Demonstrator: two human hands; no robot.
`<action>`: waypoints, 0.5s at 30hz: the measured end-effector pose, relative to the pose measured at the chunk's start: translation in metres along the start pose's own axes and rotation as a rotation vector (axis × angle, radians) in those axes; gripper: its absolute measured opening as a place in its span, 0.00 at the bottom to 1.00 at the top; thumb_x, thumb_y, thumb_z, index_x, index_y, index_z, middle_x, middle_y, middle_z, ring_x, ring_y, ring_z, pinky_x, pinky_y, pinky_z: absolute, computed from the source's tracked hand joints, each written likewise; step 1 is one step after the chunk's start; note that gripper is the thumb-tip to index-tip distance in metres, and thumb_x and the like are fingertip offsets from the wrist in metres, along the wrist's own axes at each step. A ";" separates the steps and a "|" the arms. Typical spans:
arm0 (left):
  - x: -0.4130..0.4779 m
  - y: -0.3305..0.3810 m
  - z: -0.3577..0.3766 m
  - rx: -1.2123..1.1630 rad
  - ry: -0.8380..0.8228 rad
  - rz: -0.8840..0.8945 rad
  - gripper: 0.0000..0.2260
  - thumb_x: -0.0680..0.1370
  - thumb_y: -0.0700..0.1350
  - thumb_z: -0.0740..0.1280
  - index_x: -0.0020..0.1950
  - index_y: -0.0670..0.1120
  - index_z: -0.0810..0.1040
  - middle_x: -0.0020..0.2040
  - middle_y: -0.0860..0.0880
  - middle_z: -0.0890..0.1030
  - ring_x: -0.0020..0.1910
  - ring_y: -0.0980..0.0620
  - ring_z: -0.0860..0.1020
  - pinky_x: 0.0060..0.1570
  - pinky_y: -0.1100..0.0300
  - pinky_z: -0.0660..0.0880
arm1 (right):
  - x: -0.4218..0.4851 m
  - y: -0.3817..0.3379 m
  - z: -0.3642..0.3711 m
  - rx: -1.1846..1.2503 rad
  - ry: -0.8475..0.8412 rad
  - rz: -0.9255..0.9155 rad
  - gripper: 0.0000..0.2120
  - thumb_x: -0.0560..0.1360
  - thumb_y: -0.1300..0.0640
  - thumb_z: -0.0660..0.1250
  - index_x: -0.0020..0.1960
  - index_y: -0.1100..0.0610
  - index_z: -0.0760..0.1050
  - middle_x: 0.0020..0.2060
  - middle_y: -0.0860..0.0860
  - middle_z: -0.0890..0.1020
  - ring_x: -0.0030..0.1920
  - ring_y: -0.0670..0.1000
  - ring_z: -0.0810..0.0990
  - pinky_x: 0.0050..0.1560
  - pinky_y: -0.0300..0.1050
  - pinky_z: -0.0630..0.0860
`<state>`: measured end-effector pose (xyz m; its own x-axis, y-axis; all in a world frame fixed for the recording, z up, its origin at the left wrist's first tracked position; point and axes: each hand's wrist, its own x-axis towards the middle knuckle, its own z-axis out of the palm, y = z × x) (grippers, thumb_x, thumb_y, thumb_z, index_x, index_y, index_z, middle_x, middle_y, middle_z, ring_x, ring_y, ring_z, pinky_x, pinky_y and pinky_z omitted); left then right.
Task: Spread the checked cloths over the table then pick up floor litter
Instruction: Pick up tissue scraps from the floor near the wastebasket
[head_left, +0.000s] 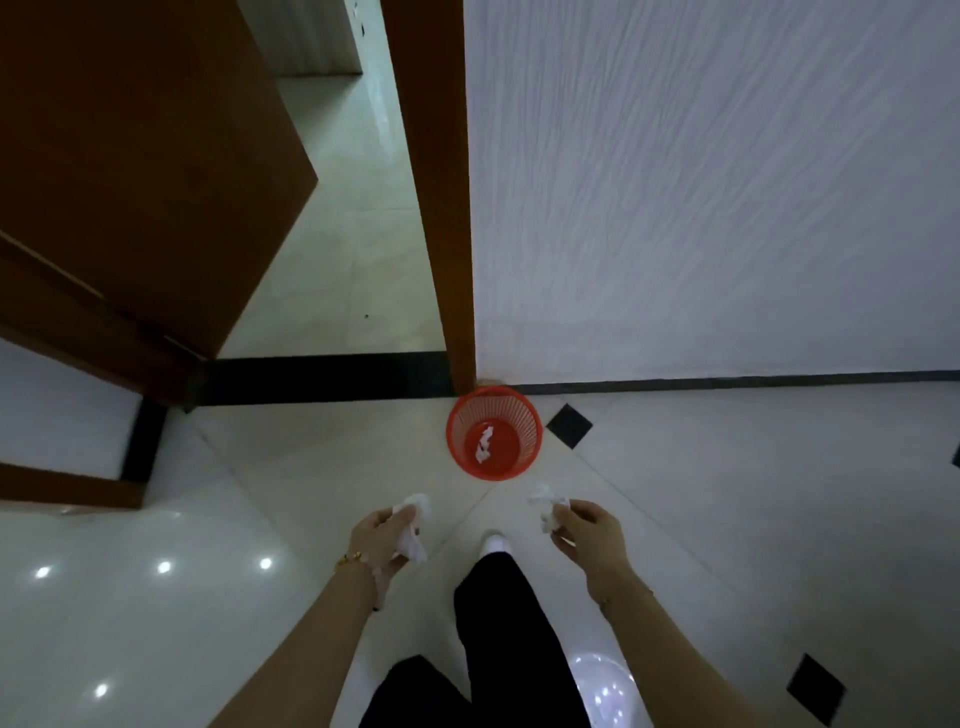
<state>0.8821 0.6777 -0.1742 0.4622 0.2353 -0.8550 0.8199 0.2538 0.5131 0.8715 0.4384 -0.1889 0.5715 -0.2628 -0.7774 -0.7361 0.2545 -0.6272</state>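
1. The floor (701, 519) is pale glossy tile with small black diamond insets; a white textured wall (701, 182) rises behind it, and a brown door (130, 182) stands open at the left beside its frame (441, 208).
2. A red mesh bin (494, 435) stands upright on the floor, right at the foot of the frame, mouth up. A white scrap (484, 444) lies on its bottom.
3. The left hand (382, 540) has its grip closed round a crumpled white tissue (413, 525); the wad runs roughly toward the bin, poking out past the fingers at both ends.
4. The right hand (587, 532) pinches a second, smaller wad (545, 506) between thumb and fingertips, its loose end hanging down.
5. Both wads are held above the floor, just short of the bin, one on either side of a white shoe (496, 543).
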 end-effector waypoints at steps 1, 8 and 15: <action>0.018 0.006 0.011 0.007 0.009 -0.029 0.05 0.76 0.37 0.67 0.41 0.41 0.73 0.41 0.42 0.76 0.38 0.47 0.75 0.38 0.52 0.74 | 0.019 -0.003 0.008 0.018 0.015 0.037 0.06 0.74 0.65 0.67 0.49 0.66 0.78 0.45 0.63 0.81 0.44 0.56 0.80 0.50 0.48 0.79; 0.157 0.028 0.081 0.116 0.035 -0.078 0.04 0.76 0.40 0.68 0.43 0.42 0.74 0.40 0.44 0.78 0.37 0.48 0.77 0.44 0.53 0.74 | 0.147 0.012 0.045 0.105 0.105 0.216 0.09 0.75 0.66 0.66 0.53 0.69 0.76 0.44 0.64 0.81 0.43 0.57 0.79 0.43 0.45 0.77; 0.258 0.028 0.109 0.308 0.006 -0.139 0.17 0.77 0.42 0.66 0.62 0.35 0.73 0.51 0.39 0.78 0.39 0.47 0.78 0.44 0.52 0.77 | 0.225 0.033 0.077 0.125 0.111 0.267 0.11 0.74 0.65 0.67 0.55 0.68 0.76 0.45 0.63 0.80 0.44 0.56 0.78 0.44 0.43 0.77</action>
<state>1.0611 0.6429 -0.3884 0.3374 0.2245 -0.9142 0.9390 -0.0116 0.3437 1.0037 0.4588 -0.3882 0.3154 -0.2695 -0.9099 -0.8007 0.4390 -0.4076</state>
